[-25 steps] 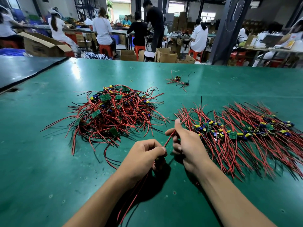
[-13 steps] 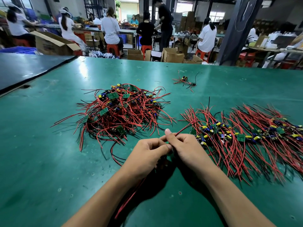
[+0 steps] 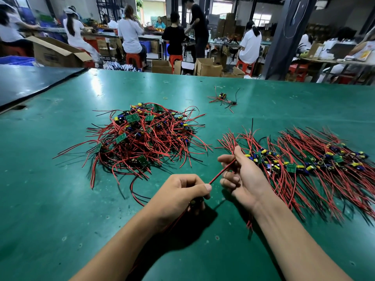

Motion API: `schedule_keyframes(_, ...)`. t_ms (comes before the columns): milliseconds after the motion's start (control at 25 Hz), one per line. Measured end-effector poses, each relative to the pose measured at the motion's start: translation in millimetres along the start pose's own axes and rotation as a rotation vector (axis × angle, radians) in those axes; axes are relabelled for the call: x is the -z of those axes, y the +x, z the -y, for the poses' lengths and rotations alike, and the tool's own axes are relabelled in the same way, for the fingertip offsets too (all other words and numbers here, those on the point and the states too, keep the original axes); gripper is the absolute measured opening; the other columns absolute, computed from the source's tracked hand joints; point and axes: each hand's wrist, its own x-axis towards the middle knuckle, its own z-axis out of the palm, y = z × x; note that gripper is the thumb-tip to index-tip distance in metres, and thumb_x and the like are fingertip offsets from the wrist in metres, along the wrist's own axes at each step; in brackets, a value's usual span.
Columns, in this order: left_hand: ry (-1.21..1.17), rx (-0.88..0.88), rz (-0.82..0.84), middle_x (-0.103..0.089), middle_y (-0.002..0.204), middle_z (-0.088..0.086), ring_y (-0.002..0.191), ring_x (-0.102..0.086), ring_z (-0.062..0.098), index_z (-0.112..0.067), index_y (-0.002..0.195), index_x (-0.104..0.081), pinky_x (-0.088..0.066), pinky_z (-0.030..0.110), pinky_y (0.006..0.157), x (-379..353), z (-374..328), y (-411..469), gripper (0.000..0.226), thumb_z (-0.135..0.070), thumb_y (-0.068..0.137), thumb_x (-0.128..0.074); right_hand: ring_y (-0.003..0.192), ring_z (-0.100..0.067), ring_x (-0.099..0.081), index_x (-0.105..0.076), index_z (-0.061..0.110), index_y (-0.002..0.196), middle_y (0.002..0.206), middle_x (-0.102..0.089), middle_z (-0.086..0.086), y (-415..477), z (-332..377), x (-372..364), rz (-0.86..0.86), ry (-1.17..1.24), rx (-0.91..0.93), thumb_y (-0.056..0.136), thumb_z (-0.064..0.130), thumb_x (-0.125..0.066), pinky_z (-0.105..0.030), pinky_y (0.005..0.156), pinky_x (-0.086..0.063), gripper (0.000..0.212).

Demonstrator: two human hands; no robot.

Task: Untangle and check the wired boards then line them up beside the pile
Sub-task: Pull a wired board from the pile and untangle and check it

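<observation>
Red wire (image 3: 220,174) runs taut between your two hands, low over the green table (image 3: 50,199) at 6 o'clock. Your left hand (image 3: 182,195) is clenched round its near end, thumb pressed on it; the board it belongs to is hidden in that fist. Your right hand (image 3: 243,175) pinches the far end between thumb and fingers.

You look to be at the untangle-and-check step, drawing one lead straight. Next comes laying this piece at the left end of the row (image 3: 304,165) at 2 o'clock, leads parallel with its neighbours. Set it down lightly so you drag none already placed.

The pile (image 3: 142,138) sits at 11 o'clock, loose leads reaching towards your left hand. Bare mat lies between pile and row, and at 7 o'clock. A stray board (image 3: 223,97) lies well apart at 12.
</observation>
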Motion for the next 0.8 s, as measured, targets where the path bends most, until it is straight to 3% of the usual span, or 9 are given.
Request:
schedule_keyframes(120, -0.019, 0.022, -0.009, -0.059, 0.055, 0.01, 0.046, -0.051, 0.017, -0.014, 0.067, -0.067, -0.039, 0.021, 0.045, 2.0, -0.2, -1.5, 0.022, -0.019, 0.088, -0.067, 0.032, -0.006, -0.023, -0.062, 0.013, 0.056, 0.056, -0.045, 0.003, -4.4, 6.3, 2.6, 0.147, 0.259, -0.148, 0.104, 0.043, -0.045, -0.018, 0.031, -0.021, 0.059)
schedule_keyframes(200, -0.036, 0.024, -0.04, -0.059, 0.054, 0.009, 0.046, -0.051, 0.018, -0.012, 0.068, -0.068, -0.04, 0.021, 0.044, 2.3, -0.4, -1.1, 0.021, -0.019, 0.089, -0.066, 0.034, -0.006, -0.023, -0.067, 0.011, 0.061, 0.057, -0.041, 0.004, -5.3, 3.5, -0.6, 0.17, 0.241, -0.144, 0.103, 0.048, -0.044, -0.017, 0.032, -0.021, 0.06)
schedule_keyframes(360, -0.08, 0.017, -0.122, -0.06, 0.054, 0.009, 0.043, -0.051, 0.017, -0.001, 0.077, -0.066, -0.042, 0.02, 0.044, 1.0, 1.2, 0.6, 0.021, -0.015, 0.092, -0.062, 0.041, -0.007, -0.034, -0.078, 0.012, 0.089, 0.056, -0.05, 0.007, -7.1, -19.4, -4.7, 0.192, -0.329, 0.088, 0.089, 0.067, -0.052, -0.019, 0.038, -0.028, 0.061)
schedule_keyframes(440, -0.122, 0.009, -0.131, -0.063, 0.063, 0.012, 0.045, -0.051, 0.017, 0.003, 0.074, -0.063, -0.043, 0.021, 0.045, -0.1, 1.9, 1.7, 0.023, -0.01, 0.093, -0.06, 0.043, -0.013, -0.05, -0.076, 0.011, 0.093, 0.056, -0.06, -0.001, -9.1, -31.8, -6.4, 0.279, -0.581, 0.121, 0.087, 0.068, -0.061, -0.021, 0.043, -0.037, 0.059)
schedule_keyframes(520, -0.133, 0.006, -0.121, -0.064, 0.068, 0.011, 0.047, -0.052, 0.018, -0.006, 0.063, -0.061, -0.043, 0.021, 0.046, 1.3, 1.2, 1.2, 0.029, -0.007, 0.092, -0.06, 0.04, -0.014, -0.047, -0.077, 0.013, 0.091, 0.05, -0.056, -0.004, -7.0, -33.7, -5.2, 0.288, -0.674, 0.155, 0.087, 0.067, -0.06, -0.021, 0.042, -0.035, 0.057)
schedule_keyframes(640, -0.064, 0.019, -0.076, -0.059, 0.054, 0.009, 0.044, -0.051, 0.017, -0.013, 0.06, -0.063, -0.042, 0.019, 0.045, 3.3, -1.0, -1.4, 0.03, -0.011, 0.09, -0.063, 0.037, -0.01, -0.031, -0.077, 0.013, 0.082, 0.047, -0.039, 0.003, -1.9, -22.2, -0.2, 0.129, -0.61, 0.199, 0.092, 0.062, -0.056, -0.019, 0.04, -0.024, 0.055)
schedule_keyframes(800, -0.058, 0.047, -0.027, -0.057, 0.055, 0.01, 0.047, -0.051, 0.019, -0.011, 0.062, -0.064, -0.041, 0.021, 0.046, 3.1, -2.6, -2.5, 0.027, -0.014, 0.089, -0.065, 0.037, -0.007, -0.029, -0.073, 0.008, 0.07, 0.052, -0.04, 0.004, -1.0, -10.8, 1.0, -0.004, -0.306, 0.153, 0.102, 0.043, -0.051, -0.018, 0.035, -0.024, 0.053)
